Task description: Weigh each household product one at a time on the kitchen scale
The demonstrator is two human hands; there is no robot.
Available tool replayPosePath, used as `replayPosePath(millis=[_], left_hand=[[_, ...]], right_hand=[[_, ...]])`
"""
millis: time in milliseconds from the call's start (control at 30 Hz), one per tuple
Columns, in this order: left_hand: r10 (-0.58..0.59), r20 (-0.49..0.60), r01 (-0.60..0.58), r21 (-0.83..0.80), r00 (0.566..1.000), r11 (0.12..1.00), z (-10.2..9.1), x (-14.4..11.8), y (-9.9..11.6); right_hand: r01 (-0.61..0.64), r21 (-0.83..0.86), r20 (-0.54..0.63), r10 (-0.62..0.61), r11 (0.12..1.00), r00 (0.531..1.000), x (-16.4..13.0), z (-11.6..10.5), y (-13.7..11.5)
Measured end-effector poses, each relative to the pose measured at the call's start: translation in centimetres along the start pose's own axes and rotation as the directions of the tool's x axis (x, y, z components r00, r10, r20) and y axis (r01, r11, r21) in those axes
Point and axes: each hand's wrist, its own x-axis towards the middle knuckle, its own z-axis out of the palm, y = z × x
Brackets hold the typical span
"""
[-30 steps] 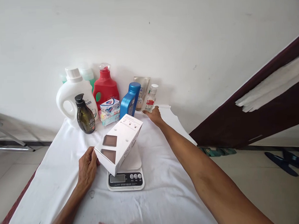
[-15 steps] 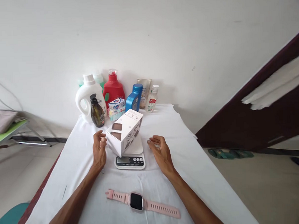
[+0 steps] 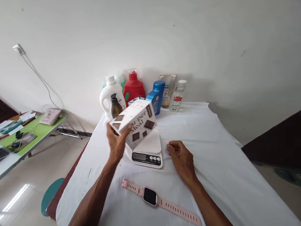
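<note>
My left hand (image 3: 117, 140) grips the near left end of a white box (image 3: 141, 121) with dark square pictures and "Meal" lettering. The box is tilted above a white kitchen scale (image 3: 147, 159) and hides part of its platform; whether its far end touches anything I cannot tell. To the right of the scale, my right hand (image 3: 183, 156) is loosely closed over the cloth, thumb against the curled fingers, with nothing seen in it. Nearer to me a pink-strapped smartwatch (image 3: 150, 196) lies stretched out on the cloth, its screen dark.
Along the wall stand a white jug (image 3: 110, 91), a dark pump bottle (image 3: 116, 107), a red bottle (image 3: 134, 89), a blue bottle (image 3: 157, 94), a beige pouch (image 3: 167, 92) and a clear bottle (image 3: 178, 97). A green table (image 3: 46, 129) and a teal stool (image 3: 51, 195) are at left.
My left hand has taken hold of the box, which has turned and risen off the scale. My right hand's fingers have curled in. The view has swung left.
</note>
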Motion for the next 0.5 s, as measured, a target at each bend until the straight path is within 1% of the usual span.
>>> replayPosePath(millis=[100,133,167,200,233,300,367,433,500], left_hand=[[0.177,-0.048,-0.169,0.145,0.983,0.975,-3.9,1.7,2.5],[0.212,-0.061,-0.196,0.205,0.975,0.959,-5.3,2.2,3.0],[0.236,-0.098,-0.205,0.257,0.967,0.945,-6.7,2.6,3.2],[0.239,-0.140,-0.187,0.306,0.961,0.934,-8.0,2.8,3.1],[0.227,-0.183,-0.152,0.353,0.957,0.923,-9.3,3.0,2.7],[0.177,-0.263,-0.057,0.409,0.948,0.911,-11.4,2.9,1.2],[0.125,-0.324,0.035,0.446,0.938,0.894,-12.8,2.7,-0.7],[0.099,-0.354,0.084,0.466,0.930,0.881,-13.6,2.8,-2.5],[0.095,-0.348,0.081,0.458,0.932,0.885,-13.7,3.2,-3.9]], right_hand=[[0.035,-0.004,-0.005,-0.035,0.999,0.999,0.1,0.2,-0.2],[0.047,-0.003,-0.007,-0.047,0.999,0.999,0.1,0.2,-0.3],[0.060,-0.001,-0.009,-0.060,0.998,0.998,0.1,0.2,-0.4],[0.072,0.001,-0.011,-0.072,0.997,0.997,0.1,0.2,-0.5],[0.081,0.003,-0.014,-0.081,0.997,0.997,0.1,0.1,-0.5],[0.090,0.004,-0.014,-0.090,0.996,0.996,0.0,0.1,-0.7],[0.091,0.005,-0.012,-0.091,0.996,0.996,0.0,0.1,-0.8],[0.091,0.007,-0.008,-0.091,0.996,0.996,-0.1,0.0,-0.9],[0.089,0.007,-0.005,-0.089,0.996,0.996,-0.1,0.0,-0.9]])
